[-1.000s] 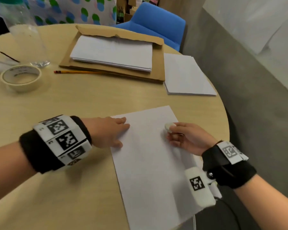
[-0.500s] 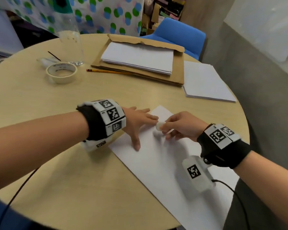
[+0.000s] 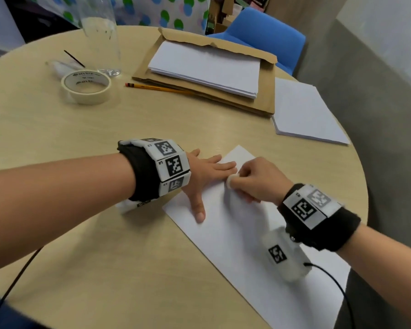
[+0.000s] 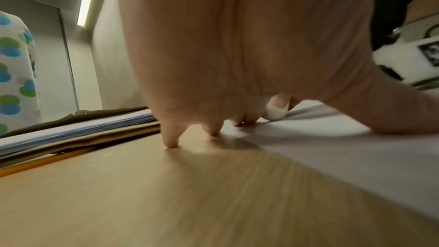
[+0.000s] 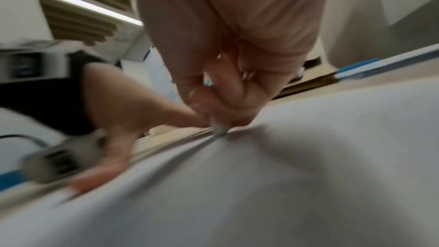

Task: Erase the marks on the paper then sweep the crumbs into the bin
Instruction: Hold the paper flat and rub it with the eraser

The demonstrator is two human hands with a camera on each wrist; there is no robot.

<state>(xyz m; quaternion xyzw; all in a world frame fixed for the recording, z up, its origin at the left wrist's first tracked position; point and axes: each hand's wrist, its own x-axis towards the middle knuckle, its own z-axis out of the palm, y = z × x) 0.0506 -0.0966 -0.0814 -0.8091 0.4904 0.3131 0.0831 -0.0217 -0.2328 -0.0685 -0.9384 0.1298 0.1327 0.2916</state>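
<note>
A white sheet of paper (image 3: pixel 235 233) lies slanted on the round wooden table (image 3: pixel 57 143), near its front right edge. My left hand (image 3: pixel 209 176) lies flat with spread fingers, pressing the sheet's far left part; its outer fingertips (image 4: pixel 171 145) touch bare wood. My right hand (image 3: pixel 256 181) pinches a small white eraser (image 3: pixel 230 181) and holds it down on the paper just beside the left fingertips. The eraser (image 4: pixel 275 113) shows past the left hand in the left wrist view. In the blurred right wrist view the eraser's tip (image 5: pixel 219 131) meets the paper. No marks or crumbs can be made out.
At the back lie a stack of white paper (image 3: pixel 207 67) on a brown envelope (image 3: pixel 266 100), a yellow pencil (image 3: pixel 157 87), a masking tape roll (image 3: pixel 86 85) and a clear plastic bottle (image 3: pixel 100 32). A second paper stack (image 3: pixel 304 112) sits at the right edge. A blue chair (image 3: pixel 263 34) stands behind.
My right hand has carried the eraser leftward across the sheet to my left fingertips. The head view has shifted, so the sheet now appears slanted.
</note>
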